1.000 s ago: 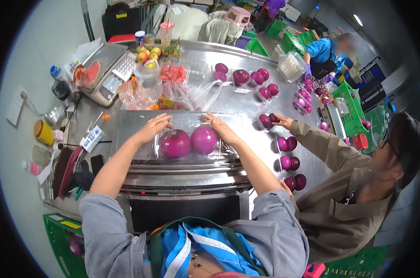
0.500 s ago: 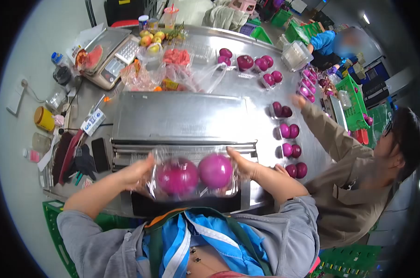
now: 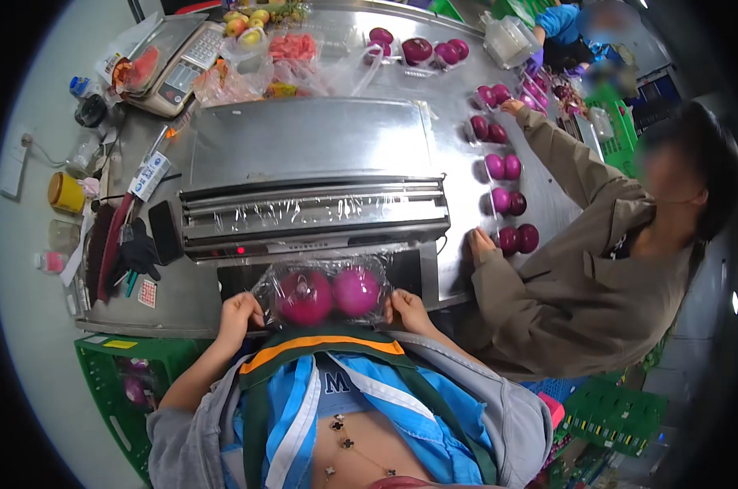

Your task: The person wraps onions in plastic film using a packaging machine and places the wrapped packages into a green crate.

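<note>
A clear plastic tray with two red onions (image 3: 306,295), covered in cling film, is in front of my body at the near edge of the wrapping machine (image 3: 316,213). My left hand (image 3: 241,313) pinches the film at the package's left end. At its right end, my right hand (image 3: 406,311) has its fingers closed on the film. The film looks wrinkled around the onions. Beneath and behind the package shows the machine's black plate (image 3: 403,273). A small red light glows on the machine's front.
Trays of red onions (image 3: 503,167) line the table's right side. A co-worker's hand (image 3: 511,107) touches one; their other hand (image 3: 481,243) rests near the closest tray. At left are a scale (image 3: 177,81), a phone (image 3: 165,232) and a brush (image 3: 112,244). A green crate (image 3: 133,383) stands lower left.
My hands have drawn the onion package down toward my body, and the machine's rollers now show behind it. The view has tilted lower. The co-worker's hand has reached a farther tray.
</note>
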`<state>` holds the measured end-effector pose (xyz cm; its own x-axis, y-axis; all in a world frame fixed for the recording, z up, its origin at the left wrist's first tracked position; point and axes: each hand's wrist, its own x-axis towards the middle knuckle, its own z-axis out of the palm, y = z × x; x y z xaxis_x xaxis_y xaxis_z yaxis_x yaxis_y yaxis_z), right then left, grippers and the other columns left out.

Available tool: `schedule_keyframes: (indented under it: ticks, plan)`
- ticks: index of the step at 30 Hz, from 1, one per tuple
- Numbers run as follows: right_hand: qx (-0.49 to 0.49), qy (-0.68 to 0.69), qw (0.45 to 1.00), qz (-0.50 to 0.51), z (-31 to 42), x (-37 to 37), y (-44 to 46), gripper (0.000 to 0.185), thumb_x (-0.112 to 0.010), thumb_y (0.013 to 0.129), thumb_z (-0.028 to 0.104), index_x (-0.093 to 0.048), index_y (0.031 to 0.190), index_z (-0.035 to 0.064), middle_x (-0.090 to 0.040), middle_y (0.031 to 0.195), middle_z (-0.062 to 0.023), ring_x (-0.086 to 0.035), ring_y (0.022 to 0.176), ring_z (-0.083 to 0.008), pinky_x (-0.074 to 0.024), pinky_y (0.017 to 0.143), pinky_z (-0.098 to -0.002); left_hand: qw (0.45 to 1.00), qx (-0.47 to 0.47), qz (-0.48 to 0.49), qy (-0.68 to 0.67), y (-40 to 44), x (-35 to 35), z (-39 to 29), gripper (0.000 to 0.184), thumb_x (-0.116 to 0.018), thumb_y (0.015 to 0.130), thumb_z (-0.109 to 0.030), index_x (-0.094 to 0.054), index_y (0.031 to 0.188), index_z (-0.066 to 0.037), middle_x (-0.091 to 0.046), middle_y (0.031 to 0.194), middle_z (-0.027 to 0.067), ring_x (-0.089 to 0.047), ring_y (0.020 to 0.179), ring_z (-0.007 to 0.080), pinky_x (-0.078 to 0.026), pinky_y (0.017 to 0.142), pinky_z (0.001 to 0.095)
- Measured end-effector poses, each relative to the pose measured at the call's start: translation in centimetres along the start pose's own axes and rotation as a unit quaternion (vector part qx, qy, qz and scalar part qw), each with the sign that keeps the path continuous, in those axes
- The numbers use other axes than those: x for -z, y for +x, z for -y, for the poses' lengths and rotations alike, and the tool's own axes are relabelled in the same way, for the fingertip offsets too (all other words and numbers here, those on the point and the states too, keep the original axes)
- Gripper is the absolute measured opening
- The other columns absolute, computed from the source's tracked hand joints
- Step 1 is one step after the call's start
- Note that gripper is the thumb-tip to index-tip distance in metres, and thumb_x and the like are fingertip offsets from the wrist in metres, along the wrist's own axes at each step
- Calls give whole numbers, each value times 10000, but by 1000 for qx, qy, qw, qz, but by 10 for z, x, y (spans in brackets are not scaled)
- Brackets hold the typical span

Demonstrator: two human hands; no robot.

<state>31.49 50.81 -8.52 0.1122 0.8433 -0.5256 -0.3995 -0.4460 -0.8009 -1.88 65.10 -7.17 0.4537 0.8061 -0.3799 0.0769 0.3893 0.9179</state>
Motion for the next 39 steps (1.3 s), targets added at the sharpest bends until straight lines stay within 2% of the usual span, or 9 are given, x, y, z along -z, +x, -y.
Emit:
schedule_keyframes:
  ticks: [4,10,14,20,27,30,32,36,39]
  plan:
    - [-48,131,985,-105,31,3,-35,294,-415,911,271,-440,673,99,-331,457,15,-303,374,-85,-238,368,-224,973,83,-105,-189,-26,10,-37,429,-397,913,-326,-378,545,-107,-300,397,-4,-307,312,93,-197,298,236]
    - [-228,151,962,-26,-35,0,-64,352,-406,895,265,-384,572,129,-280,459,34,-206,370,-88,-155,373,-259,952,292,78,-49,-76,58,103,424,-418,902,-356,-462,585,-78,-421,482,7,-383,369,101,-275,342,249]
    - [-265,22,953,-145,-36,-78,-24,276,-413,879,289,-555,816,62,-514,737,-37,-499,673,-148,-428,594,-306,987,47,149,42,-31,-18,127,352,-420,894,-365,-503,741,-59,-465,635,31,-458,547,148,-349,463,290]
    - [-142,-39,986,82,-13,-53,-62,337,-481,833,343,-494,983,42,-501,925,-72,-480,853,-180,-390,744,-324,977,4,213,-26,-45,-36,69,342,-403,884,-407,-450,892,-68,-445,814,46,-453,707,168,-356,593,324]
    - [-79,9,964,255,47,-57,-38,571,-561,780,406,-423,1178,19,-485,1144,-113,-458,1063,-217,-346,918,-344,911,167,259,-275,-57,-65,79,424,-383,872,-455,-389,1068,-79,-421,1024,64,-448,893,192,-364,746,363]
    - [21,-322,813,484,63,-97,-43,775,-631,712,458,-336,1260,-4,-456,1220,-137,-426,1137,-246,-311,966,-354,844,193,280,-415,-88,-69,72,480,-374,867,-476,-363,1143,-84,-411,1113,71,-446,973,203,-368,811,380]
    - [15,-459,740,492,50,-126,-33,799,-645,716,428,-311,1275,-35,-437,1232,-151,-418,1138,-241,-296,972,-344,811,187,265,-486,-115,-59,67,522,-368,863,-490,-345,1193,-87,-405,1173,76,-444,1026,209,-370,855,391]
    - [-82,-219,866,443,16,-176,-17,842,-701,669,401,-327,1278,-45,-431,1239,-138,-388,1156,-207,-287,980,-345,774,18,183,-605,-178,-21,54,611,-357,856,-518,-310,1294,-93,-391,1293,86,-441,1133,223,-375,942,414]
    - [98,-259,818,505,-10,-277,-31,841,-682,722,295,-205,1321,-54,-300,1336,-201,-296,1238,-259,-225,1019,-347,883,-173,-266,-347,-223,15,25,698,-222,841,-604,-288,1303,-85,-465,1219,114,-428,1143,268,-345,958,447]
